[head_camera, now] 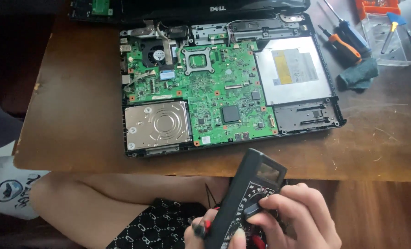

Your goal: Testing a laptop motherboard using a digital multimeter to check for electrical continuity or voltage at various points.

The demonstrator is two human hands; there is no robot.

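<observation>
both hands close on a black multimeter [249, 193] held below the near edge of the desk [76, 115], over the person's lap. left hand [205, 230] sits at the meter's lower end, mostly cut off by the frame; its fingers curl around the body and appear to pinch a red-tipped probe lead [204, 226] against it, though how firmly cannot be told. right hand [297, 216] wraps the meter from the right side, fingers bent, thumb and forefinger pressed onto the rotary dial [254, 207] on its face.

meter's long axis runs from lower left to upper right, display end [268, 173] tilted up toward the desk edge, just short of it. the right hand is the nearer one to the dial; the left only supports the base. both wrists are low and bent inward, hands close together, touching the meter on opposite sides.

on the desk, left to right: an opened laptop base [233, 138] lying flat near the near edge, with a silver hard drive [157, 124] at its near left corner, a green motherboard [205, 87] in the middle, and a silver optical drive [293, 69] at the right. well apart toward the far right corner lie an orange-handled screwdriver [341, 46], a dark cloth [360, 74] and a clear plastic box [390, 41]. the laptop lies straight ahead of the meter, up and slightly left of the display end.
</observation>
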